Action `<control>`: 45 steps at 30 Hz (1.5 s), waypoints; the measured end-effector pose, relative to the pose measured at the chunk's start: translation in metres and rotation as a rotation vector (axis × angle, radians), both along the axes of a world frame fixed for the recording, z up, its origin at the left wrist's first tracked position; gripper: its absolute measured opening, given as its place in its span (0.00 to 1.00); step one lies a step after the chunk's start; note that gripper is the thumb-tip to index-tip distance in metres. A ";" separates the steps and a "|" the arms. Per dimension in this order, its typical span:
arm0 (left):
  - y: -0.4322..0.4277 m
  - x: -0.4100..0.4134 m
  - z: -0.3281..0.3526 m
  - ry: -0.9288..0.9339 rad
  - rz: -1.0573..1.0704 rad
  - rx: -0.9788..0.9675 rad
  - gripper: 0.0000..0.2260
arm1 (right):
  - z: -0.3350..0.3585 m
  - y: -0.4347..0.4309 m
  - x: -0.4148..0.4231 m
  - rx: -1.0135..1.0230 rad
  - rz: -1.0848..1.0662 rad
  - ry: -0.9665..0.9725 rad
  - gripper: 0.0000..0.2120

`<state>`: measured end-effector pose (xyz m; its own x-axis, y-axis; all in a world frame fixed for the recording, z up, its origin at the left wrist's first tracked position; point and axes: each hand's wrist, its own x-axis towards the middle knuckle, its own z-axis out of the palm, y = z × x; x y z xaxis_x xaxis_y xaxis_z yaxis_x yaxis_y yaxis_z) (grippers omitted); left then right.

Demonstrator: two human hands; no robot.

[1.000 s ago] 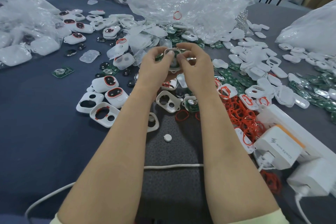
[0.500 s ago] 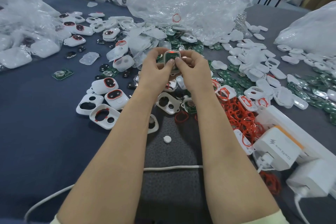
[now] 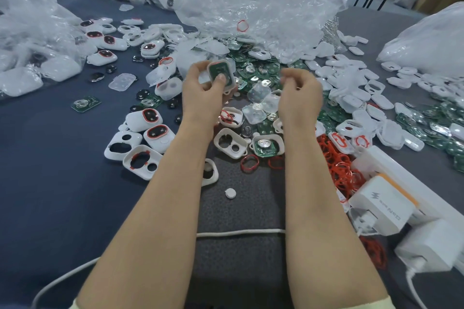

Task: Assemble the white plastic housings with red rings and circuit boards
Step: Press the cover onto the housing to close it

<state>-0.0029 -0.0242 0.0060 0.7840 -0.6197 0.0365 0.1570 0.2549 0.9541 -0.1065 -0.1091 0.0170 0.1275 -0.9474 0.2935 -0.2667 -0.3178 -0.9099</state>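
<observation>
My left hand (image 3: 200,93) grips a white housing (image 3: 222,75) with a green circuit board seated in it, thumb pressing on the board. My right hand (image 3: 300,93) hovers apart to the right, its fingers curled and blurred; I cannot tell if they pinch anything. Below the hands lie an empty white housing (image 3: 231,142) and a housing holding a board (image 3: 267,145). Loose red rings (image 3: 336,163) pile at the right. Green circuit boards (image 3: 261,68) are heaped behind the hands. Closed units with red-ringed windows (image 3: 148,118) sit at the left.
Crumpled clear plastic bags (image 3: 251,2) fill the back and left. Clear covers (image 3: 258,103) lie between my hands. A white charger (image 3: 381,206) and power strip (image 3: 426,248) stand at the right front. A white cable (image 3: 238,233) crosses under my forearms.
My right hand has let go of the housing and moved off to the right. My left hand alone now holds it, tilted, with the board facing me.
</observation>
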 end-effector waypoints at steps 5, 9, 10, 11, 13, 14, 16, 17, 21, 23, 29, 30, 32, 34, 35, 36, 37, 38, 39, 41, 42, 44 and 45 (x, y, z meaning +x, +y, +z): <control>-0.001 0.000 -0.001 -0.012 0.040 0.024 0.12 | -0.003 -0.017 -0.014 0.055 -0.163 0.275 0.17; -0.001 0.001 -0.003 0.008 0.060 0.021 0.10 | -0.009 -0.017 -0.014 0.093 -0.123 0.618 0.19; -0.001 0.001 -0.002 0.032 0.060 0.003 0.09 | -0.010 -0.015 -0.013 0.094 -0.086 0.659 0.19; -0.002 0.001 -0.002 0.054 0.056 -0.015 0.09 | -0.011 -0.013 -0.012 0.091 -0.037 0.668 0.19; -0.002 -0.001 -0.001 0.070 0.045 -0.028 0.09 | -0.012 -0.010 -0.010 0.072 0.056 0.633 0.17; -0.003 -0.001 -0.001 0.061 0.040 -0.022 0.10 | -0.011 -0.008 -0.011 0.060 0.087 0.620 0.17; -0.002 -0.002 -0.001 0.029 0.032 -0.004 0.11 | -0.009 -0.008 -0.012 0.051 0.122 0.544 0.16; -0.002 -0.002 -0.001 0.013 0.031 0.005 0.12 | -0.008 -0.007 -0.012 0.060 0.125 0.457 0.17; -0.001 -0.002 0.000 0.018 0.040 -0.007 0.12 | 0.001 -0.008 -0.013 0.155 -0.001 0.010 0.18; -0.001 -0.002 0.002 0.060 0.043 -0.039 0.10 | 0.002 -0.013 -0.019 0.110 -0.114 0.113 0.16; -0.003 -0.003 0.004 0.078 0.037 -0.039 0.09 | -0.001 -0.017 -0.020 0.199 0.057 0.726 0.20; -0.003 -0.003 0.004 0.080 0.036 -0.040 0.09 | -0.001 -0.013 -0.015 0.187 0.098 0.711 0.20; -0.003 -0.003 0.004 0.081 0.038 -0.038 0.09 | -0.002 -0.004 -0.007 0.161 0.176 0.616 0.21; -0.003 -0.003 0.003 0.086 0.041 -0.041 0.09 | -0.003 0.003 -0.003 0.145 0.231 0.454 0.21; -0.003 -0.003 0.002 0.094 0.043 -0.046 0.09 | -0.003 0.004 -0.003 0.148 0.244 0.376 0.20; -0.004 -0.003 0.002 0.104 0.044 -0.051 0.09 | -0.003 0.004 -0.003 0.148 0.240 0.325 0.19; -0.004 -0.004 0.002 0.113 0.045 -0.057 0.09 | -0.004 0.003 -0.004 0.140 0.216 0.307 0.19; -0.005 -0.005 0.002 0.119 0.045 -0.059 0.09 | -0.004 0.001 -0.006 0.122 0.174 0.310 0.19; -0.006 -0.007 0.003 0.122 0.044 -0.060 0.09 | -0.004 -0.003 -0.008 0.099 0.109 0.330 0.19; -0.012 -0.010 0.007 0.114 0.035 -0.064 0.10 | -0.004 -0.014 -0.010 0.064 -0.037 0.414 0.19; -0.016 -0.011 0.011 0.098 0.026 -0.057 0.10 | -0.002 -0.022 -0.010 0.070 -0.089 0.485 0.19; -0.027 -0.014 0.020 0.069 0.004 -0.041 0.10 | 0.002 -0.037 -0.008 0.138 -0.130 0.629 0.21; -0.034 -0.017 0.025 0.067 -0.012 -0.050 0.11 | 0.004 -0.044 -0.006 0.180 -0.134 0.669 0.22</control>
<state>-0.0196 -0.0579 0.0307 0.7781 -0.6279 0.0149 0.2237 0.2992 0.9276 -0.1123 -0.1530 0.0210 0.1049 -0.9940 0.0300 -0.8135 -0.1032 -0.5723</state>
